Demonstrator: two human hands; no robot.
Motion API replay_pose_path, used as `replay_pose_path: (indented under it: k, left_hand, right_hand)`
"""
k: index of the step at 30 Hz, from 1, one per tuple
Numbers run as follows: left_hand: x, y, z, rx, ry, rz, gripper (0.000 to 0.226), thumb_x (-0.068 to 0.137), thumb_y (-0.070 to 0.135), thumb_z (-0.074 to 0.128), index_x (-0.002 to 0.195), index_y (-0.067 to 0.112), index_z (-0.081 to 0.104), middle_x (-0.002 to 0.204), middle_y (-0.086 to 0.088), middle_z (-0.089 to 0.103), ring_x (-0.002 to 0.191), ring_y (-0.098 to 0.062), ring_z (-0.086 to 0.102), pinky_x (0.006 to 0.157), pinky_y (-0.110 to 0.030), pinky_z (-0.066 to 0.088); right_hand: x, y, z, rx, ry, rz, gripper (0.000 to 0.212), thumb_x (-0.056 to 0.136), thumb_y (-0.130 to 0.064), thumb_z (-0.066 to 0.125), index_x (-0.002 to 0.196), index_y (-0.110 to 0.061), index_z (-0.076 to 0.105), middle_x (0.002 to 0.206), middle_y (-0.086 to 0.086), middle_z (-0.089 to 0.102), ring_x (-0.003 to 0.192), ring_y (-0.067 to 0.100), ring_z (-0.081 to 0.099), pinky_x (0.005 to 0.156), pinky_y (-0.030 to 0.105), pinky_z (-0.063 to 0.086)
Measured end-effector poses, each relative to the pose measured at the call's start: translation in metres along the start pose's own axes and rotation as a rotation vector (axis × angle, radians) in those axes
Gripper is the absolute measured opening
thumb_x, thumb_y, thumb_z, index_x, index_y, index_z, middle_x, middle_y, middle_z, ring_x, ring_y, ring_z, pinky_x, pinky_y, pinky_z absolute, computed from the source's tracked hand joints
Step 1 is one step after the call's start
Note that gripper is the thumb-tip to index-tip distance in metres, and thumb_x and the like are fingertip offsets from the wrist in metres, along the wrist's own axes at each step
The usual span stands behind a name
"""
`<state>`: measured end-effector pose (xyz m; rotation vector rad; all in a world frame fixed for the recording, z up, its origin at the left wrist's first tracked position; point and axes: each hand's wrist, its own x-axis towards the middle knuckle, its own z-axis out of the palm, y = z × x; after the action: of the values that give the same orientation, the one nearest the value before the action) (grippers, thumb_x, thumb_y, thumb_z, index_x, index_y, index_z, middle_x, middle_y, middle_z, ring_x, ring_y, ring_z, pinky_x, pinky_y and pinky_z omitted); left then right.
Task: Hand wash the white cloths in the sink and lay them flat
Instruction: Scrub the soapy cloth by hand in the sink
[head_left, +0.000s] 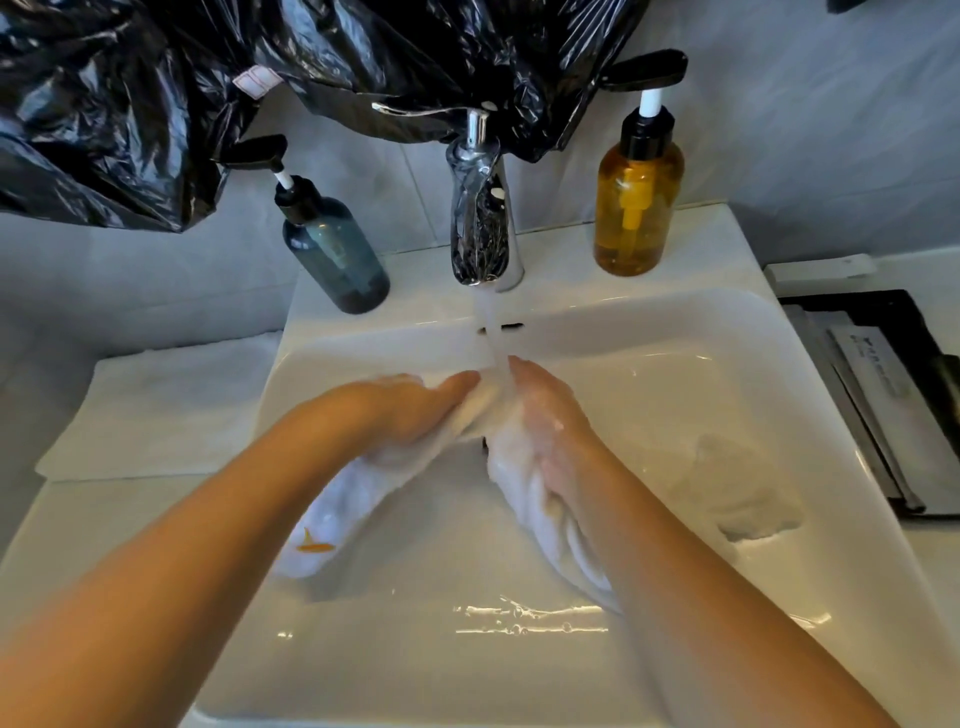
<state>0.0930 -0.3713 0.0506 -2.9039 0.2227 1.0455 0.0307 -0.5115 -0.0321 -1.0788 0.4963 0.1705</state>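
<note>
A white rectangular sink (769, 358) fills most of the view, set against a pale grey tiled wall (831, 156). A crumpled black plastic bag (130, 104) hangs across the far wall, above the taps. On the counter left of the basin a white towel (156, 405) lies flat. On the right sits a black tray (896, 312) of flat packets.

A chrome faucet (480, 223) at the far centre runs a stream of water (491, 322). An amber pump bottle (636, 208) stands to its right and a blue-grey pump bottle (337, 260) to its left.

Over the middle of the basin, under the stream, the left hand (415, 405) and the soapy right hand (550, 415) press a wet white cloth (353, 493) between them. Their fingers lie straight and close together; the thumbs are hidden. The cloth's ends trail toward the near side, one bearing a small orange mark (314, 543). A second white cloth (743, 493) lies crumpled in the basin's right side.
</note>
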Motion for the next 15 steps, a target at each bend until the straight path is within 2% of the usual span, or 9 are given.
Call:
replay_pose_path:
  k: [1,3,4,6,7,9,10,12,15]
  left_hand:
    - [0.004,-0.002,0.006,-0.050,0.018,0.017,0.101,0.075,0.091,0.006,0.123,0.019,0.058,0.134,-0.011,0.056,0.117,-0.033,0.052,0.101,-0.044,0.039]
    - [0.007,-0.002,0.021,-0.240,0.086,0.114,0.068,0.091,0.076,0.019,0.114,0.022,0.055,0.124,-0.009,0.059,0.106,-0.027,0.054,0.089,-0.037,0.040]
    - [0.006,0.002,0.029,-0.384,0.122,0.197,0.052,0.097,0.066,0.027,0.116,0.024,0.051,0.122,-0.007,0.060,0.103,-0.024,0.056,0.085,-0.035,0.041]
    - [0.000,0.016,0.042,-0.597,0.190,0.375,0.043,0.097,0.061,0.038,0.124,0.028,0.045,0.114,-0.003,0.065,0.097,-0.018,0.063,0.078,-0.031,0.048]
    - [0.000,0.023,0.047,-0.631,0.231,0.403,0.045,0.095,0.064,0.043,0.123,0.029,0.045,0.105,-0.001,0.068,0.091,-0.017,0.065,0.075,-0.031,0.051]
    - [0.004,0.034,0.049,-0.572,0.357,0.329,0.044,0.092,0.064,0.048,0.113,0.026,0.053,0.092,-0.001,0.068,0.082,-0.019,0.065,0.074,-0.037,0.054]
    - [0.008,0.036,0.046,-0.531,0.422,0.281,0.041,0.093,0.059,0.050,0.109,0.023,0.057,0.090,-0.001,0.067,0.082,-0.021,0.064,0.075,-0.040,0.055]
    - [0.013,0.035,0.035,-0.586,0.512,0.256,0.035,0.095,0.050,0.051,0.102,0.018,0.062,0.086,-0.003,0.066,0.081,-0.023,0.063,0.072,-0.038,0.054]
    - [0.013,0.026,0.019,-0.767,0.558,0.259,0.034,0.096,0.047,0.054,0.094,0.014,0.061,0.079,-0.001,0.062,0.075,-0.020,0.060,0.056,-0.028,0.045]
  right_hand:
    - [0.000,0.002,-0.002,-0.007,0.000,-0.004,0.026,0.107,-0.029,0.044,0.084,-0.029,0.056,0.085,-0.010,0.060,0.062,-0.003,0.061,0.057,0.015,0.051]
    - [-0.001,0.004,0.001,0.031,0.026,0.033,0.022,0.104,-0.033,0.050,0.089,-0.023,0.062,0.081,-0.006,0.061,0.058,0.003,0.062,0.053,0.018,0.051]
    - [-0.002,0.003,0.006,0.069,0.049,0.090,0.023,0.100,-0.037,0.056,0.093,-0.018,0.067,0.079,0.001,0.063,0.062,0.013,0.064,0.058,0.024,0.052]
    - [0.000,0.004,0.014,0.146,0.069,0.161,0.038,0.086,-0.045,0.064,0.101,-0.011,0.073,0.082,0.011,0.067,0.076,0.028,0.067,0.074,0.037,0.054]
    - [-0.002,0.002,0.016,0.172,0.083,0.168,0.041,0.083,-0.047,0.065,0.098,-0.011,0.075,0.082,0.013,0.069,0.080,0.031,0.068,0.080,0.042,0.055]
    - [-0.001,-0.003,0.012,0.197,0.083,0.175,0.041,0.089,-0.051,0.063,0.092,-0.012,0.076,0.080,0.013,0.071,0.086,0.030,0.069,0.095,0.045,0.055]
    - [-0.002,-0.007,0.006,0.161,0.064,0.170,0.043,0.094,-0.053,0.059,0.094,-0.014,0.075,0.082,0.011,0.073,0.088,0.028,0.070,0.099,0.045,0.054]
    - [-0.006,-0.014,-0.011,0.015,0.004,0.107,0.044,0.096,-0.057,0.055,0.108,-0.018,0.072,0.092,0.008,0.076,0.092,0.024,0.071,0.097,0.042,0.055]
    - [-0.018,-0.021,-0.032,-0.366,-0.178,0.006,0.044,0.084,-0.047,0.076,0.123,-0.031,0.062,0.110,0.006,0.073,0.097,0.022,0.072,0.087,0.041,0.059]
